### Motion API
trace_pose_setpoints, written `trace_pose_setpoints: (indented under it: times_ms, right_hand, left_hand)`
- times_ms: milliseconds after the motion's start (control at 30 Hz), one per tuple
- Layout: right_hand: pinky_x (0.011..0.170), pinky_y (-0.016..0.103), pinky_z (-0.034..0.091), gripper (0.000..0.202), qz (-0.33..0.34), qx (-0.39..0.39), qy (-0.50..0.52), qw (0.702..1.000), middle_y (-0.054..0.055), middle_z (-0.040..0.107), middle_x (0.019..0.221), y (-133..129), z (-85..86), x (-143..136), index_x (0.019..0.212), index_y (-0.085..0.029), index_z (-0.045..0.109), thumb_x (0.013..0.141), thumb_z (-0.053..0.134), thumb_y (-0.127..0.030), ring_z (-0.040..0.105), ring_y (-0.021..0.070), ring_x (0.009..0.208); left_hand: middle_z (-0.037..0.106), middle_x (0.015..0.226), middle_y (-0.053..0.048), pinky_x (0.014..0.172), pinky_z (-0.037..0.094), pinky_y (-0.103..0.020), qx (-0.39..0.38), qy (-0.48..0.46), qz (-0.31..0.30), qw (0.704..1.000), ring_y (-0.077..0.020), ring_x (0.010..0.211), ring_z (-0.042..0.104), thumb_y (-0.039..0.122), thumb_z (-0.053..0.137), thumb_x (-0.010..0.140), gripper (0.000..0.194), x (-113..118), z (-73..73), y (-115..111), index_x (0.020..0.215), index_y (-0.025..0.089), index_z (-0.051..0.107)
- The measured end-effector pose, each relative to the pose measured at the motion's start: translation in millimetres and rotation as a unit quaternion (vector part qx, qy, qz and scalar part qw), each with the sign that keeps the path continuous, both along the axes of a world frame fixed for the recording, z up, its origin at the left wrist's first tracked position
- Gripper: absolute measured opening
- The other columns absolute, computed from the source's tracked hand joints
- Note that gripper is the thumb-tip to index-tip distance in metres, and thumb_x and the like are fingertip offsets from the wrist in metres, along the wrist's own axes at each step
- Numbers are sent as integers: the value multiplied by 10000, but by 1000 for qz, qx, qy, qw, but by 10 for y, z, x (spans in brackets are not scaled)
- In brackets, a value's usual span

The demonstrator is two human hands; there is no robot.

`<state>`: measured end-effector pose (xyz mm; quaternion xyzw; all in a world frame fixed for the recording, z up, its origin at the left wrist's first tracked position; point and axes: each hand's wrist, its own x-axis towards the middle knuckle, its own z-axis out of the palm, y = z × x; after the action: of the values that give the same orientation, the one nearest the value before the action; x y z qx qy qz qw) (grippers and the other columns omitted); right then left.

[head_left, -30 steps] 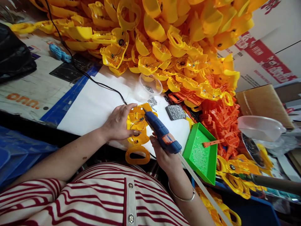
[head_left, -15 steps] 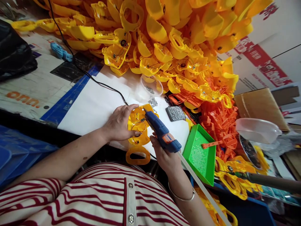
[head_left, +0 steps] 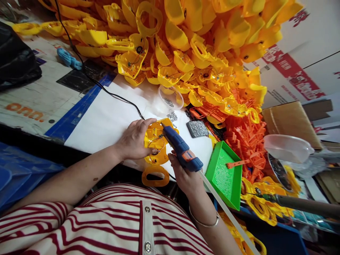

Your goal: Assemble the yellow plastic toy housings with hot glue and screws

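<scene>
My left hand (head_left: 135, 140) grips the left side of a yellow plastic shell (head_left: 154, 139), thumb across its inner face. Thin wires and a small circuit board show inside the shell. A loop-shaped yellow handle part (head_left: 155, 176) sticks out at its lower end, toward my body. In my right hand (head_left: 187, 177) is a blue glue gun (head_left: 180, 145), its nozzle over the shell's upper part. From the gun's rear a long whitish glue stick (head_left: 228, 209) runs down past my wrist. The fingers around the gun's grip are partly hidden.
Yellow shells (head_left: 180, 63) are heaped behind the white paper (head_left: 92, 120). A clear tub (head_left: 170, 97) of screws and a dark tray (head_left: 197, 128) of small metal pieces stand near the shell. To the right are a green basket (head_left: 225, 173), orange parts (head_left: 247, 141) and a black cord (head_left: 114, 94) lies left.
Both hands, the glue gun and the shell hold nearly the same position. The view has shifted slightly, so things on the right appear a little further left.
</scene>
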<state>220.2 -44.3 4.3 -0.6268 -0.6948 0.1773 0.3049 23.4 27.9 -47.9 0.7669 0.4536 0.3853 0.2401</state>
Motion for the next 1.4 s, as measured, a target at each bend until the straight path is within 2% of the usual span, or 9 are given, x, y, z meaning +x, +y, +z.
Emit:
trace_pose_setpoints:
  times_ms: [267,600,933,1400]
  right_hand:
    - [575,284,455,298,2,13,-3,1000,8,574,704,-4,6,-30,747,-206,517,910,551,-453,537,121,587]
    - [576,287,439,300,-5,6,-3,1000,4,563,676,-11,36,-61,738,-214,505,900,551,-462,541,133,590]
    - [586,288,437,308,-12,6,1,1000,7,564,685,-24,25,-77,746,-211,515,901,552,-476,541,134,597]
    - [571,291,429,284,-25,-9,-8,1000,4,561,669,-29,54,-105,734,-218,500,877,559,-456,535,136,581]
  left_hand:
    - [597,1293,-120,1055,456,-566,36,1,16,999,-361,1191,583,366,881,562,976,14,-79,5,1363,231,340]
    - [592,1315,-139,1024,477,-530,80,6,-3,997,-334,1146,610,310,861,602,967,-5,-75,7,1371,215,282]
    - [605,1272,-119,1038,470,-533,47,1,-2,999,-327,1123,616,336,860,601,935,-7,-31,-4,1352,219,316]
    - [591,1308,-122,1040,465,-542,58,-1,4,998,-333,1153,602,332,859,597,950,12,-55,3,1363,236,306]
